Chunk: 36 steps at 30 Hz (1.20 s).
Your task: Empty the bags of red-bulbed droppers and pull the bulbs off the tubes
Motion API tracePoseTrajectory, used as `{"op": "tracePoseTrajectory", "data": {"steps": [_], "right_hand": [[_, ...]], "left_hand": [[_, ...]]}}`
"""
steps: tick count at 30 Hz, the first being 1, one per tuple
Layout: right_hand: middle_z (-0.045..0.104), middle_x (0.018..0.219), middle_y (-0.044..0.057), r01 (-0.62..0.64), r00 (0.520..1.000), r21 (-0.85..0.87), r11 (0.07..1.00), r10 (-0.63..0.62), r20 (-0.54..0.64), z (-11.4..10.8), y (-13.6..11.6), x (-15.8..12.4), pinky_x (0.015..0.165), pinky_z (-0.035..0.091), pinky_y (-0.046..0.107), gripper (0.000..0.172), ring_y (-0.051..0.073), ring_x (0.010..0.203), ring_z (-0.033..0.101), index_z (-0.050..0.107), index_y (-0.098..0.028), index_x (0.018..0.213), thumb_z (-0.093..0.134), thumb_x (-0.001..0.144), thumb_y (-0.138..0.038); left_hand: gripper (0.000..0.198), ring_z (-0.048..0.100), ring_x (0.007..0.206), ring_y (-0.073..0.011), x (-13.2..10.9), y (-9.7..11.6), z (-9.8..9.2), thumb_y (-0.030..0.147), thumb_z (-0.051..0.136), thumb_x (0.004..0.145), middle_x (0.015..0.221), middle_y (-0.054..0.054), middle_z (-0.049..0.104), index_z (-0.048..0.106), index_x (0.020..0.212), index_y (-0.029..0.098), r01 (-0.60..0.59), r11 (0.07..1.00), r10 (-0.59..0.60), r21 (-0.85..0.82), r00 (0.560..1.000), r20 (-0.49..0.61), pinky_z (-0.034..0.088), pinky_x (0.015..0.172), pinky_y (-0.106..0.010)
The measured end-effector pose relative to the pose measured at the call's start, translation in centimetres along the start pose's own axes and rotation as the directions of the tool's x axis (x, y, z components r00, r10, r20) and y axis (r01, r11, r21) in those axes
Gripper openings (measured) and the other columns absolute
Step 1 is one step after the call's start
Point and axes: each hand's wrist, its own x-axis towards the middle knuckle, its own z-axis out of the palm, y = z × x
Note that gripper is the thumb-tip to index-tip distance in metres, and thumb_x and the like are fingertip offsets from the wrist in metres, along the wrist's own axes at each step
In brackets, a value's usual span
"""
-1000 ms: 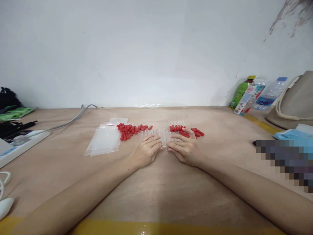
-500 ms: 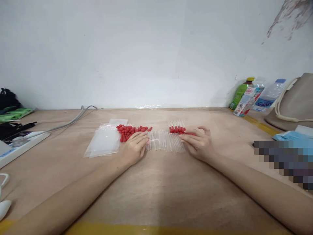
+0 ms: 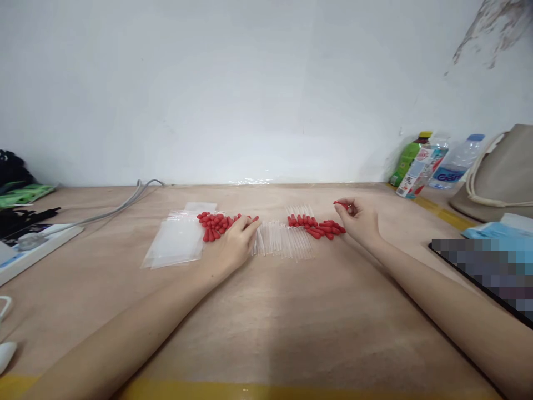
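Note:
My right hand point(image 3: 358, 221) is raised a little over the table, its fingers closed on a small red rubber bulb point(image 3: 341, 203). My left hand point(image 3: 241, 239) rests at the right edge of a pile of red bulbs point(image 3: 214, 223), fingertips near one bulb; whether it grips that bulb is unclear. Between the hands lies a row of thin clear tubes point(image 3: 283, 240). Behind them, several tubes with red bulbs point(image 3: 300, 220) stand in a line. More loose red bulbs point(image 3: 327, 229) lie just left of my right hand.
Clear plastic bags point(image 3: 175, 239) lie left of the pile. A power strip point(image 3: 41, 250) and grey cable point(image 3: 120, 206) are at the left. Bottles point(image 3: 453, 166), a bag point(image 3: 499, 172), a blue mask point(image 3: 495, 230) and a dark pixelated device point(image 3: 483, 272) are at the right.
My right hand has moved right and up, away from the tubes, with a red bulb in its fingers, uncovering loose bulbs. My left hand has shifted slightly, its fingers now at a bulb.

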Motion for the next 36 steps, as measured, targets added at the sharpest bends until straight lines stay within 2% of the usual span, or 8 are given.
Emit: {"op": "tracePoseTrajectory", "data": {"steps": [4, 7, 14, 21, 25, 27, 31, 36], "right_hand": [[0.062, 0.078, 0.007, -0.128, 0.991, 0.082, 0.988, 0.124, 0.054, 0.4, 1.3, 0.3, 0.061, 0.046, 0.029, 0.030, 0.014, 0.063, 0.055, 0.064, -0.015, 0.094, 0.051, 0.074, -0.034], [0.063, 0.083, 0.008, -0.178, 0.982, 0.129, 0.975, 0.168, 0.085, 0.7, 1.5, 0.2, 0.060, 0.047, 0.029, 0.035, 0.014, 0.064, 0.057, 0.062, -0.014, 0.098, 0.052, 0.072, -0.035], [0.065, 0.073, 0.005, -0.173, 0.976, 0.063, 0.983, 0.163, 0.141, 1.0, 2.2, 0.0, 0.056, 0.047, 0.028, 0.031, 0.015, 0.061, 0.056, 0.062, -0.017, 0.082, 0.061, 0.066, -0.043], [0.067, 0.079, 0.005, -0.122, 0.962, 0.018, 0.992, 0.114, 0.247, 1.0, 1.9, -0.3, 0.063, 0.048, 0.032, 0.027, 0.019, 0.072, 0.061, 0.063, -0.019, 0.082, 0.059, 0.069, -0.043], [0.067, 0.075, 0.002, -0.076, 0.949, -0.113, 0.991, 0.107, 0.297, 0.6, 0.7, -0.3, 0.067, 0.047, 0.035, 0.022, 0.020, 0.075, 0.061, 0.064, -0.022, 0.074, 0.059, 0.068, -0.042], [0.067, 0.072, 0.001, -0.071, 0.938, -0.140, 0.988, 0.114, 0.326, 0.5, 0.3, -0.3, 0.068, 0.046, 0.036, 0.022, 0.021, 0.074, 0.061, 0.065, -0.023, 0.072, 0.059, 0.068, -0.044], [0.068, 0.075, 0.002, -0.080, 0.953, -0.067, 0.995, 0.096, 0.288, 0.6, 0.7, -0.3, 0.070, 0.047, 0.035, 0.028, 0.019, 0.074, 0.062, 0.064, -0.021, 0.079, 0.055, 0.071, -0.046], [0.068, 0.082, 0.003, -0.082, 0.957, -0.046, 0.996, 0.091, 0.275, 0.9, 1.3, -0.3, 0.074, 0.046, 0.034, 0.029, 0.019, 0.079, 0.063, 0.064, -0.021, 0.084, 0.056, 0.071, -0.046]], "left_hand": [[0.019, 0.057, 0.078, -0.0141, 0.4, 1.0, -0.5, 0.014, 0.041, 0.086, 0.085, -0.004, 0.058, 0.057, 0.097, 0.018, -0.028, 0.996, 0.028, 0.080, 1.000, 0.001, 0.047, 0.070, -0.025], [0.016, 0.058, 0.076, -0.0142, 0.6, 1.7, -0.7, 0.013, 0.044, 0.085, 0.086, -0.004, 0.061, 0.058, 0.091, 0.017, -0.057, 0.995, 0.059, 0.081, 0.998, -0.018, 0.048, 0.069, -0.024], [0.014, 0.059, 0.074, -0.0162, 0.2, 1.6, -0.1, 0.021, 0.048, 0.084, 0.081, -0.005, 0.063, 0.061, 0.089, 0.017, -0.140, 0.990, 0.138, 0.025, 0.989, 0.055, 0.049, 0.067, -0.027], [0.028, 0.059, 0.085, -0.0201, -0.2, 1.0, 0.8, 0.037, 0.053, 0.082, 0.087, -0.009, 0.064, 0.061, 0.096, 0.013, -0.137, 0.988, 0.144, -0.071, 0.984, 0.107, 0.049, 0.078, -0.034], [0.038, 0.056, 0.099, -0.0245, -0.4, 1.3, 0.0, 0.045, 0.055, 0.079, 0.102, -0.010, 0.063, 0.061, 0.103, 0.016, -0.125, 0.991, 0.129, -0.050, 0.988, 0.085, 0.045, 0.087, -0.042], [0.047, 0.052, 0.108, -0.0274, -0.5, 1.3, -0.4, 0.049, 0.057, 0.076, 0.112, -0.011, 0.060, 0.059, 0.110, 0.018, -0.100, 0.994, 0.106, -0.051, 0.987, 0.120, 0.042, 0.091, -0.046], [0.055, 0.045, 0.118, -0.0279, -0.7, 0.8, -0.6, 0.051, 0.057, 0.075, 0.123, -0.010, 0.054, 0.053, 0.119, 0.019, -0.067, 0.994, 0.087, -0.091, 0.968, 0.236, 0.036, 0.099, -0.049], [0.042, 0.046, 0.118, -0.0242, -0.7, 0.3, 0.0, 0.046, 0.052, 0.081, 0.120, -0.008, 0.057, 0.057, 0.114, 0.021, -0.043, 0.992, 0.075, -0.121, 0.960, 0.270, 0.029, 0.103, -0.049]]}}
